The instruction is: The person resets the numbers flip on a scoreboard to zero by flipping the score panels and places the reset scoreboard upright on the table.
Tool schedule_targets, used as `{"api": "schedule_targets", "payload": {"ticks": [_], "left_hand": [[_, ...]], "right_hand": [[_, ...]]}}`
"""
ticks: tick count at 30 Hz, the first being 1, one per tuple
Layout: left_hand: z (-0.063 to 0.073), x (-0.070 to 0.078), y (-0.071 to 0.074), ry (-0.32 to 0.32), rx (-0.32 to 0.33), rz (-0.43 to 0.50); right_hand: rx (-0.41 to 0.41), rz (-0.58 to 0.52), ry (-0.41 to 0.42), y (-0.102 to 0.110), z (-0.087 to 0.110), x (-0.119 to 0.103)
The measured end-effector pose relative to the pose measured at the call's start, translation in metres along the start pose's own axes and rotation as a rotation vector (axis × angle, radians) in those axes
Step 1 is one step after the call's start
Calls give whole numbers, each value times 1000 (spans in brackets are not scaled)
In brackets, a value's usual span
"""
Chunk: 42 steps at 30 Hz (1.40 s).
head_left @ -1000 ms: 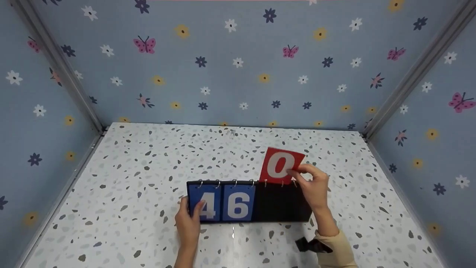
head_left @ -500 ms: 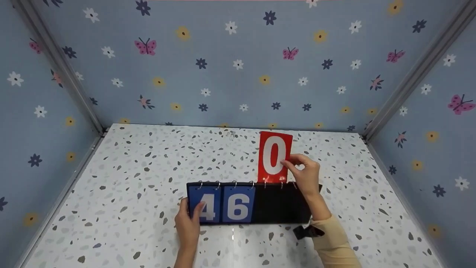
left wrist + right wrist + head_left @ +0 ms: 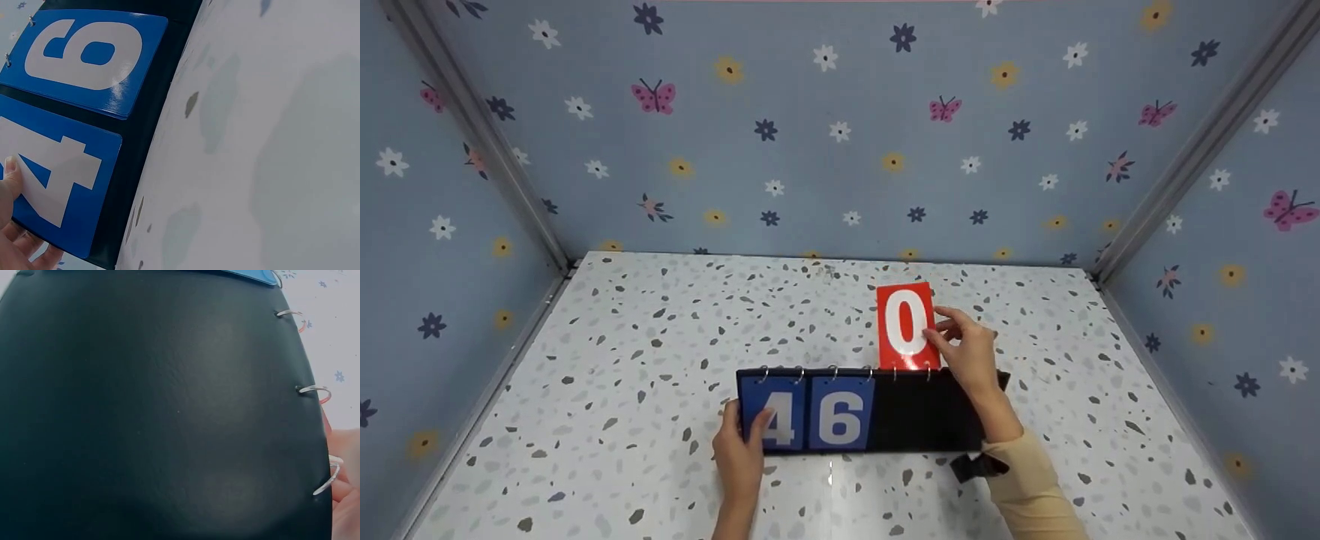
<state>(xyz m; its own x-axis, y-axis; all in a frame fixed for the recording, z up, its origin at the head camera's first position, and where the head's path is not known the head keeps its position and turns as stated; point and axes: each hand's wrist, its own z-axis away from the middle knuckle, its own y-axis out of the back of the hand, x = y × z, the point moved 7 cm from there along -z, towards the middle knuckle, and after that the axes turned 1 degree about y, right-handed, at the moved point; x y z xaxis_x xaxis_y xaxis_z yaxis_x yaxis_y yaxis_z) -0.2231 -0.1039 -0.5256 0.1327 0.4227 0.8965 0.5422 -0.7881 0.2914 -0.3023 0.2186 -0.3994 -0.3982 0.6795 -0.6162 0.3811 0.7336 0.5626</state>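
A black flip scoreboard (image 3: 922, 412) stands tilted on the table, with number cards hung on metal rings along its top edge. My left hand (image 3: 739, 448) grips its left end, the thumb over the blue card "4" (image 3: 84, 180) and the fingers behind. Beside that lies the blue card "6" (image 3: 841, 420). A red number card "0" (image 3: 906, 326) is raised above the board's top edge, and my right hand (image 3: 971, 356) pinches its right edge. In the right wrist view the bare black right half fills most of the picture, and only part of the right hand (image 3: 344, 495) shows past the rings (image 3: 316, 389).
The speckled white table (image 3: 622, 375) spreads around the board. Blue flowered panels (image 3: 840, 165) rise at the back and both sides, joined by grey corner posts (image 3: 1207, 135). A black object (image 3: 979, 466) sits by the right sleeve (image 3: 1027, 480).
The red card first swung upright, then shifted left and sank slightly. My right hand moved left and somewhat up with it. My left hand stayed on the board's left end.
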Motion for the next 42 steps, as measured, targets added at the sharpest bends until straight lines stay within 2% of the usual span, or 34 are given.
{"api": "schedule_targets", "payload": {"ticks": [4, 9, 18, 23, 26, 31, 35, 38, 39, 42], "left_hand": [[0, 1, 2, -6, 5, 0], [0, 1, 3, -9, 1, 3], [0, 2, 3, 8, -25, 7], [-2, 5, 2, -2, -47, 27], [-2, 8, 4, -4, -47, 4], [0, 17, 12, -10, -8, -81], [3, 33, 20, -61, 42, -85], [7, 48, 26, -136, 96, -68], [8, 53, 27, -156, 109, -60], [12, 67, 28, -195, 119, -38]], "right_hand": [[-14, 33, 4, 0, 4, -1], [19, 36, 63, 6, 12, -8], [206, -21, 142, 30, 39, -15], [302, -95, 198, 41, 58, -18], [351, -134, 211, 48, 67, -24], [426, -151, 139, 60, 81, -34], [485, -182, 64, 64, 93, -25], [510, -209, -17, 60, 102, -2], [519, -197, -25, 54, 107, 21], [541, -191, -98, 51, 114, 37]]}}
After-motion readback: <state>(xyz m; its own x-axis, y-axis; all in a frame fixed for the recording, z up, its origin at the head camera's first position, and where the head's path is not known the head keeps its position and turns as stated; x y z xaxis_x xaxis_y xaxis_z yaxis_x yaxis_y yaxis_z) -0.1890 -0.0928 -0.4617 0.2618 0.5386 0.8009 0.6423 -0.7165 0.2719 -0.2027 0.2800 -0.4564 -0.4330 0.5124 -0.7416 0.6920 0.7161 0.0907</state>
